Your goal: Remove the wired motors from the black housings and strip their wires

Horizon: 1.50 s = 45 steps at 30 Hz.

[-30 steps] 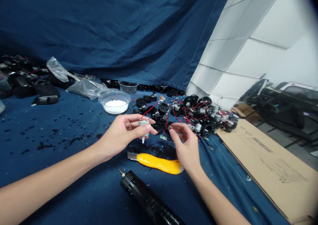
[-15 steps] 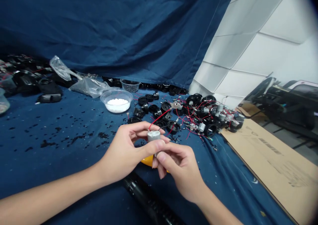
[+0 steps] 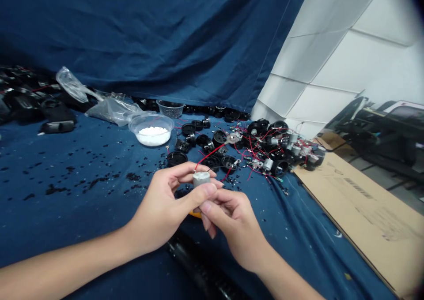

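My left hand point(image 3: 168, 198) pinches a small silver motor point(image 3: 201, 178) between thumb and fingers. A red wire point(image 3: 210, 153) runs from the motor up toward the parts pile. My right hand point(image 3: 232, 220) is curled just under the motor, its fingertips closed on the motor's lower end. Both hands hover above the blue cloth point(image 3: 82, 194). A yellow-handled tool point(image 3: 195, 213) shows as a sliver beneath my hands.
A pile of black housings and motors with red wires point(image 3: 271, 152) lies behind. A clear bowl of white pellets point(image 3: 152, 130), plastic bags point(image 3: 109, 108), black parts point(image 3: 36, 103) at far left, a black cylindrical tool point(image 3: 202, 269) near me, cardboard point(image 3: 361, 211) at right. Black crumbs dot the cloth.
My right hand came in from the right and closed on the motor's lower end. Both hands drew toward me, over the yellow tool, which is now mostly hidden.
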Each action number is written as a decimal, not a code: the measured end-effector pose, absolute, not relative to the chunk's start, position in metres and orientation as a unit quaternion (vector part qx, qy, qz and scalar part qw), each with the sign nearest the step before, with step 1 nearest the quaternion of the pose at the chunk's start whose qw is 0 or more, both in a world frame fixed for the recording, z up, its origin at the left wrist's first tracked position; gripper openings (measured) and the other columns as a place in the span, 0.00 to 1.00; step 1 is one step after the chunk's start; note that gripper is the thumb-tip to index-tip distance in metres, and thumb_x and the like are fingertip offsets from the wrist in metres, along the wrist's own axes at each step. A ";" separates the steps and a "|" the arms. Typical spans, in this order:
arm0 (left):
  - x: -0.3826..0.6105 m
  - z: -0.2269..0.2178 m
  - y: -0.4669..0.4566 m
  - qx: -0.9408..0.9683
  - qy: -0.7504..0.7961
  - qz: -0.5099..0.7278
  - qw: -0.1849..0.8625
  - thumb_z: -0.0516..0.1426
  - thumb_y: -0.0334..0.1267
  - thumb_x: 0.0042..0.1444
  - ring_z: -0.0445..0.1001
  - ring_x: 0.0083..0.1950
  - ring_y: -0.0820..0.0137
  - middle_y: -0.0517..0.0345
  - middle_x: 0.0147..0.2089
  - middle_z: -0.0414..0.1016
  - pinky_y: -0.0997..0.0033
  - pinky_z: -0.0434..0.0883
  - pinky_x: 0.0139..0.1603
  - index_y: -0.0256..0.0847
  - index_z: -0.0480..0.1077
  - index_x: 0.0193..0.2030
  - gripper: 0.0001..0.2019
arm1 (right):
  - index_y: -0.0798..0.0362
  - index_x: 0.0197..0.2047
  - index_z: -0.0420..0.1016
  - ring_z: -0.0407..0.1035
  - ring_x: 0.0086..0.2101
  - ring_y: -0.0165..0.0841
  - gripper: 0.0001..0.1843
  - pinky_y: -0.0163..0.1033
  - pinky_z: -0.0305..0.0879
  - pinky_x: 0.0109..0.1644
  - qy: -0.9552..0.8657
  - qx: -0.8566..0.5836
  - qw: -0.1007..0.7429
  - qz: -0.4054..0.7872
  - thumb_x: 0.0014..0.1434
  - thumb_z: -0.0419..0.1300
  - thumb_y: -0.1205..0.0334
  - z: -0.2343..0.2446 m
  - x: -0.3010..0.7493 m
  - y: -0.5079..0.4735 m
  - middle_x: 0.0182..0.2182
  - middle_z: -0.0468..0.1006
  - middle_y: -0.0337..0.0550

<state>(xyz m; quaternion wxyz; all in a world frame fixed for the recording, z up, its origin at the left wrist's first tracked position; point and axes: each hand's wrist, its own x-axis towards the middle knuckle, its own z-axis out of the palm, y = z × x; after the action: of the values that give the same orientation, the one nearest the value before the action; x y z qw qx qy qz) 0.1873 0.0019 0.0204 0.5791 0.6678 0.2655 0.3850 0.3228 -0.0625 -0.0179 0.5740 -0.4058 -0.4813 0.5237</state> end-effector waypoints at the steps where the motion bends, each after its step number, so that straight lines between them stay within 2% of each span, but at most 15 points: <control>1: 0.187 0.020 0.002 0.667 0.264 0.383 0.582 0.64 0.41 0.56 0.81 0.42 0.69 0.58 0.40 0.82 0.82 0.76 0.39 0.39 0.74 0.41 0.10 | 0.55 0.27 0.74 0.59 0.19 0.22 0.13 0.28 0.58 0.23 -0.476 -0.394 0.575 0.536 0.60 0.61 0.57 -0.020 0.322 -0.062 0.18 0.67 0.35; 4: 0.186 0.019 0.001 0.658 0.253 0.381 0.598 0.64 0.42 0.56 0.80 0.40 0.70 0.57 0.40 0.82 0.84 0.75 0.35 0.38 0.74 0.41 0.11 | 0.54 0.30 0.75 0.57 0.18 0.22 0.14 0.29 0.56 0.22 -0.462 -0.362 0.569 0.577 0.61 0.61 0.52 -0.023 0.321 -0.061 0.17 0.64 0.33; 8: 0.188 0.022 0.004 0.636 0.224 0.350 0.650 0.64 0.44 0.57 0.80 0.39 0.72 0.56 0.38 0.82 0.83 0.75 0.39 0.37 0.74 0.41 0.12 | 0.54 0.30 0.75 0.56 0.17 0.23 0.18 0.31 0.58 0.23 -0.487 -0.354 0.536 0.591 0.62 0.57 0.48 -0.019 0.330 -0.060 0.15 0.64 0.33; 13: 0.177 0.037 0.025 0.557 0.301 0.390 0.669 0.63 0.52 0.56 0.75 0.34 0.76 0.58 0.31 0.79 0.85 0.73 0.38 0.40 0.76 0.38 0.16 | 0.54 0.29 0.75 0.60 0.20 0.26 0.22 0.35 0.59 0.28 -0.555 -0.476 0.525 0.436 0.64 0.54 0.46 -0.009 0.358 -0.054 0.17 0.67 0.36; 18: 0.114 0.027 0.036 0.549 0.340 0.298 0.703 0.59 0.54 0.58 0.59 0.23 0.76 0.61 0.19 0.61 0.80 0.68 0.27 0.40 0.78 0.35 0.17 | 0.52 0.34 0.75 0.63 0.30 0.30 0.09 0.37 0.57 0.35 -0.648 -0.592 0.396 0.270 0.58 0.63 0.55 -0.012 0.370 -0.051 0.28 0.72 0.38; 20: 0.088 0.013 0.031 0.560 0.351 0.269 0.700 0.56 0.55 0.61 0.59 0.25 0.74 0.60 0.20 0.62 0.80 0.65 0.26 0.42 0.77 0.38 0.19 | 0.50 0.37 0.75 0.64 0.33 0.31 0.11 0.38 0.57 0.37 -0.684 -0.599 0.328 0.257 0.53 0.68 0.55 -0.016 0.366 -0.052 0.32 0.72 0.38; 23: 0.069 -0.006 0.022 0.520 0.390 0.286 0.704 0.58 0.54 0.61 0.59 0.27 0.75 0.61 0.24 0.65 0.80 0.64 0.30 0.44 0.75 0.46 0.17 | 0.49 0.37 0.74 0.63 0.33 0.32 0.13 0.37 0.55 0.36 -0.713 -0.606 0.245 0.252 0.48 0.71 0.58 -0.020 0.356 -0.053 0.34 0.72 0.37; 26: 0.070 -0.015 0.017 0.484 0.395 0.310 0.717 0.59 0.52 0.60 0.62 0.28 0.75 0.62 0.27 0.68 0.78 0.64 0.34 0.43 0.71 0.53 0.20 | 0.50 0.36 0.72 0.64 0.34 0.32 0.08 0.38 0.56 0.37 -0.723 -0.614 0.198 0.246 0.55 0.66 0.62 -0.020 0.351 -0.054 0.35 0.72 0.38; 28: 0.073 -0.015 0.015 0.475 0.365 0.317 0.735 0.60 0.53 0.59 0.63 0.29 0.75 0.61 0.30 0.70 0.77 0.64 0.33 0.40 0.69 0.55 0.23 | 0.50 0.39 0.70 0.66 0.35 0.32 0.05 0.37 0.59 0.38 -0.722 -0.617 0.185 0.255 0.60 0.62 0.59 -0.019 0.354 -0.056 0.36 0.72 0.38; 30: 0.075 -0.014 0.015 0.472 0.346 0.308 0.750 0.60 0.55 0.59 0.65 0.29 0.75 0.58 0.34 0.73 0.76 0.64 0.32 0.38 0.69 0.53 0.24 | 0.47 0.44 0.69 0.69 0.36 0.31 0.09 0.36 0.63 0.38 -0.711 -0.614 0.215 0.267 0.63 0.60 0.54 -0.018 0.361 -0.059 0.38 0.74 0.38; 32: 0.073 -0.014 0.014 0.488 0.335 0.296 0.749 0.59 0.56 0.59 0.66 0.30 0.75 0.57 0.36 0.74 0.75 0.62 0.32 0.36 0.69 0.47 0.23 | 0.43 0.48 0.69 0.72 0.39 0.32 0.14 0.34 0.69 0.42 -0.696 -0.591 0.322 0.250 0.60 0.62 0.51 -0.015 0.370 -0.064 0.41 0.76 0.38; 36: 0.069 -0.015 0.013 0.503 0.306 0.290 0.754 0.59 0.55 0.59 0.69 0.31 0.75 0.56 0.37 0.76 0.75 0.60 0.31 0.36 0.68 0.43 0.21 | 0.42 0.51 0.69 0.72 0.27 0.31 0.14 0.32 0.70 0.28 -0.630 -0.530 0.490 0.287 0.63 0.57 0.49 -0.003 0.371 -0.066 0.32 0.75 0.40; 39: 0.069 -0.020 0.012 0.489 0.290 0.289 0.770 0.61 0.56 0.57 0.71 0.29 0.75 0.55 0.34 0.78 0.76 0.60 0.30 0.36 0.68 0.42 0.23 | 0.46 0.49 0.72 0.68 0.24 0.30 0.15 0.30 0.66 0.23 -0.585 -0.568 0.524 0.246 0.61 0.60 0.49 0.001 0.348 -0.056 0.29 0.73 0.41; 43: 0.071 -0.028 0.011 0.497 0.292 0.273 0.770 0.60 0.57 0.57 0.71 0.27 0.77 0.56 0.30 0.79 0.78 0.59 0.29 0.36 0.70 0.40 0.22 | 0.48 0.42 0.73 0.57 0.18 0.23 0.11 0.27 0.57 0.19 -0.578 -0.600 0.522 0.185 0.58 0.64 0.53 -0.014 0.317 -0.039 0.21 0.63 0.32; 45: 0.071 -0.030 0.011 0.502 0.304 0.272 0.763 0.60 0.57 0.57 0.70 0.26 0.78 0.56 0.29 0.79 0.80 0.60 0.28 0.37 0.71 0.40 0.22 | 0.47 0.44 0.73 0.61 0.20 0.24 0.10 0.26 0.62 0.22 -0.607 -0.594 0.488 0.204 0.60 0.62 0.55 -0.026 0.314 -0.037 0.23 0.67 0.33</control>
<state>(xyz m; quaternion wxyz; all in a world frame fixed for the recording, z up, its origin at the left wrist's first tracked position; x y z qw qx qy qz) 0.0708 0.0108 -0.0303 0.7631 0.5015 0.3037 0.2718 0.3138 -0.0374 -0.0255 0.4875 -0.5939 -0.6066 0.2040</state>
